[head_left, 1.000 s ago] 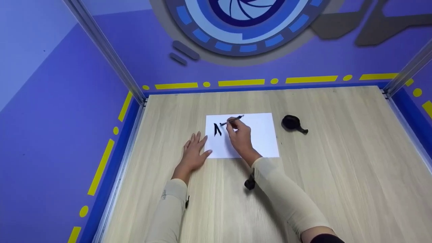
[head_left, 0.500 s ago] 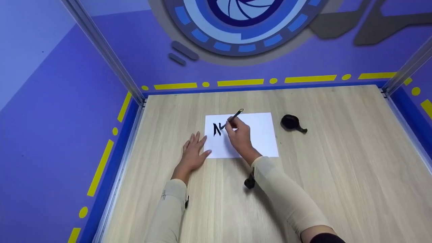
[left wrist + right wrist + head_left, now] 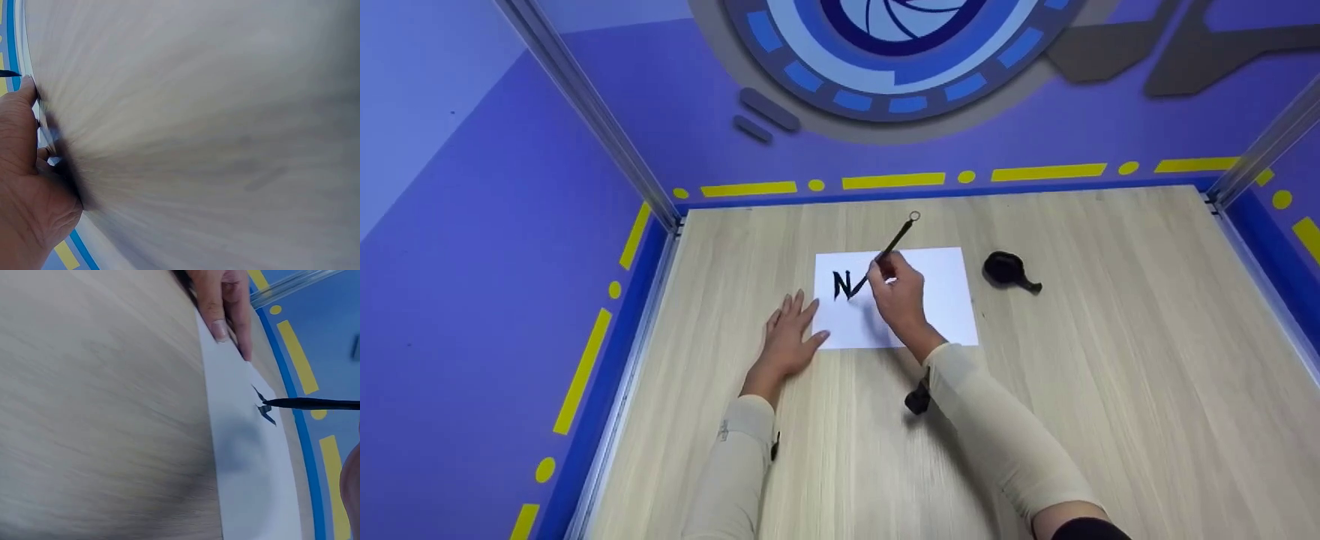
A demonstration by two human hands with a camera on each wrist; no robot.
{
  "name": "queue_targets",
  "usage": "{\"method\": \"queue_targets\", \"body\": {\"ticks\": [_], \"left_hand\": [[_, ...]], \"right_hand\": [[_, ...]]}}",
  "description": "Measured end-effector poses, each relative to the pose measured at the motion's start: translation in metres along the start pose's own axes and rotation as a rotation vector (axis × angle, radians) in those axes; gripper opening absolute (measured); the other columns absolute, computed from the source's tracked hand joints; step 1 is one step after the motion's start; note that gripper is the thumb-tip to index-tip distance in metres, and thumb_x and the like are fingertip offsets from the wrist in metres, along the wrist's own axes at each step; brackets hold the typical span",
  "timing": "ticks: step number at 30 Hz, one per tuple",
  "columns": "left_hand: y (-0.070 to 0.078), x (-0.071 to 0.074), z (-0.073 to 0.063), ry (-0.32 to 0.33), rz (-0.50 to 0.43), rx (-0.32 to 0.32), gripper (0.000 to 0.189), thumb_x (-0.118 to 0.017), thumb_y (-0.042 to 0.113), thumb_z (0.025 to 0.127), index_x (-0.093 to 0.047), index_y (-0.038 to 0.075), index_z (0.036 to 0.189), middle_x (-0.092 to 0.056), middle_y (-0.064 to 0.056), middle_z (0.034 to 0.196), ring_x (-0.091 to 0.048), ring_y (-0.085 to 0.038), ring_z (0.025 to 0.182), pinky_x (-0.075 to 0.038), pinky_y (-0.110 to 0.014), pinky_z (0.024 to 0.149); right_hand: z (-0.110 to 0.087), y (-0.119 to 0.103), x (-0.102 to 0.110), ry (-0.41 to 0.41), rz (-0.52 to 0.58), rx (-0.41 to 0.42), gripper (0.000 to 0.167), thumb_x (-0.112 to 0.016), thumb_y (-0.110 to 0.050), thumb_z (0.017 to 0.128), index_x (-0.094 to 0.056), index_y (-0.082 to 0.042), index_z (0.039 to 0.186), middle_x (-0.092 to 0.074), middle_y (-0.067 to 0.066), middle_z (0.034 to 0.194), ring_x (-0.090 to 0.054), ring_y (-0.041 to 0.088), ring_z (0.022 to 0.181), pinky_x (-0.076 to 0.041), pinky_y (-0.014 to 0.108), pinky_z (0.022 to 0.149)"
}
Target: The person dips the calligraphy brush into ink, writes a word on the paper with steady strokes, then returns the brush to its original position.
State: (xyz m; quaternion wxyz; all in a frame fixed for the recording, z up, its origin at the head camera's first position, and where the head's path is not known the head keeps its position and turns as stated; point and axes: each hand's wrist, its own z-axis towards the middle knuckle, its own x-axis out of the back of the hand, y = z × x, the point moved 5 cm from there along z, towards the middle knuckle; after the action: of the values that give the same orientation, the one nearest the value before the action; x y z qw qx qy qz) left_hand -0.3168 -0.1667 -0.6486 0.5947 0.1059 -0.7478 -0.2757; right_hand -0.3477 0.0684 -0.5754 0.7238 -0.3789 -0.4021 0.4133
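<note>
A white sheet of paper (image 3: 949, 307) lies on the wooden table, with black strokes like an N (image 3: 841, 283) at its upper left. My right hand (image 3: 900, 296) pinches a slim black writing brush (image 3: 897, 238) with a small loop at its top. The brush leans to the upper right, and its dark tip (image 3: 273, 403) is at the strokes in the right wrist view. Fingers spread, my left hand (image 3: 790, 341) rests flat at the sheet's left edge, its thumb on the paper. In the left wrist view the thumb side of the left hand (image 3: 25, 157) shows.
Right of the paper sits a small black dish with a short handle (image 3: 1006, 270). Blue-purple panels with yellow marks (image 3: 892, 181) border the table (image 3: 1110, 337) at the back and sides. A black wrist device (image 3: 916, 399) hangs under the right sleeve.
The brush tip has moved down, drawing the last stroke of the N-like mark. The brush has swung more upright, and my right hand has shifted slightly right. My left hand stays put.
</note>
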Motion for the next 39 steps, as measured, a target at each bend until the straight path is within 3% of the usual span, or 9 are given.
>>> {"method": "queue_targets", "body": {"ticks": [10,19,29,34,39], "left_hand": [[0.001,-0.001,0.001,-0.001,0.005,0.009,0.071,-0.054,0.051,0.109,-0.028,0.027,0.171,-0.005,-0.005,0.183,0.003,-0.032,0.171,-0.001,-0.055,0.138],[0.000,-0.001,0.004,-0.008,0.016,0.016,0.071,-0.054,0.051,0.109,-0.029,0.027,0.170,-0.006,-0.006,0.183,0.002,-0.032,0.171,-0.002,-0.055,0.138],[-0.002,-0.002,0.002,-0.009,0.020,0.025,0.071,-0.054,0.051,0.109,-0.028,0.027,0.171,-0.004,-0.005,0.183,0.003,-0.031,0.171,-0.001,-0.054,0.139],[-0.002,-0.001,0.003,-0.002,0.019,0.023,0.071,-0.055,0.050,0.109,-0.028,0.027,0.171,-0.004,-0.006,0.183,0.003,-0.032,0.171,-0.001,-0.055,0.138],[-0.002,-0.002,0.003,-0.005,0.027,0.024,0.071,-0.053,0.052,0.109,-0.027,0.027,0.171,-0.004,-0.005,0.183,0.004,-0.032,0.171,-0.001,-0.055,0.138]], "right_hand": [[0.006,0.005,0.018,0.083,0.056,-0.047,0.010,-0.067,-0.015,0.101,-0.072,-0.006,0.101,-0.079,0.011,0.094,-0.073,0.020,0.087,-0.057,0.030,0.078],[0.006,0.012,0.022,0.097,0.116,-0.090,0.010,-0.069,-0.016,0.101,-0.074,-0.007,0.103,-0.078,0.009,0.095,-0.067,0.014,0.083,-0.052,0.023,0.076],[0.007,0.017,0.026,0.078,0.070,-0.121,0.012,-0.070,-0.020,0.102,-0.075,-0.010,0.105,-0.080,0.008,0.100,-0.071,0.017,0.089,-0.054,0.025,0.079],[0.006,0.016,0.024,0.065,0.067,-0.101,0.012,-0.070,-0.020,0.102,-0.076,-0.011,0.105,-0.081,0.008,0.099,-0.072,0.018,0.089,-0.055,0.026,0.080],[0.003,0.018,0.023,0.049,0.092,-0.135,0.012,-0.070,-0.022,0.103,-0.076,-0.012,0.107,-0.080,0.007,0.100,-0.071,0.018,0.091,-0.055,0.026,0.080]]}}
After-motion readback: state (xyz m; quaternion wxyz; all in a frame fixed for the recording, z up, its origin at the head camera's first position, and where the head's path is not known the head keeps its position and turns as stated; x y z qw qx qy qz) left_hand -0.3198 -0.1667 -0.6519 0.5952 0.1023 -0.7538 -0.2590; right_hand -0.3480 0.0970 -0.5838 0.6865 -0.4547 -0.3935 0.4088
